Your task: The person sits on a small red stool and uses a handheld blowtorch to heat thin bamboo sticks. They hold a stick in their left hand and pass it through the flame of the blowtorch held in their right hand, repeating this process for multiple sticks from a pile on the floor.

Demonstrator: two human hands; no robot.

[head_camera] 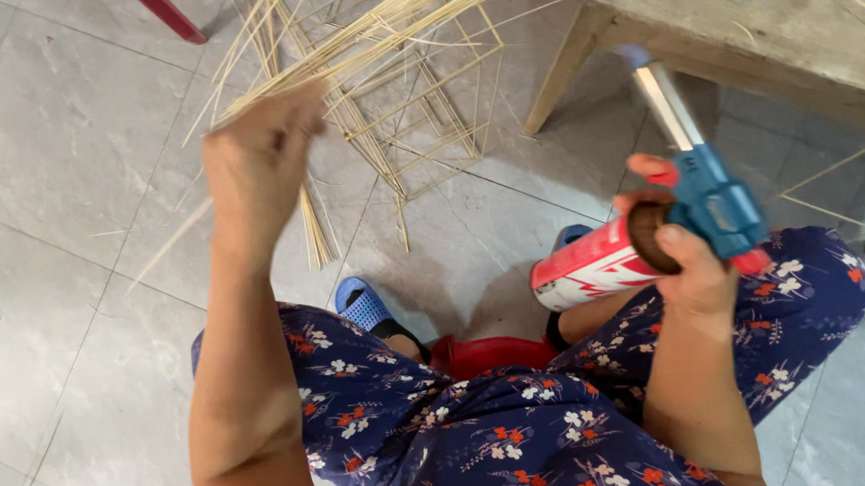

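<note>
**While both hands are loaded: strips in left, torch in right**

As seen from the head view, person is seated low, legs in dark blue floral trousers, blue slippers (362,304) on the grey tiled floor (45,194).

- Left hand (256,163) – raised, blurred, grip clenched on a bundle of thin pale bamboo strips (391,18). Strips fan out up and to the right from the fist, a few trailing down-left below it.
- Right hand (685,264) – grip wrapped around the neck of a red-and-white gas canister (591,264) fitted with a blue torch head (711,199). A fingertip rests at the red trigger part on top. Metal nozzle (667,102) points up and away, toward the edge of the wooden desk (736,10); its tip is blurred, can't tell whether it is lit.
- Canister lies roughly level, base pointing left, above the right knee.
- Open lattice frame of the same strips (426,115) sits on the floor beyond the hands, beside the desk leg – partly behind the held bundle.
- Red stool edge (488,353) shows between the knees.
- Loose strips lie on the floor and on the desk top.
</note>
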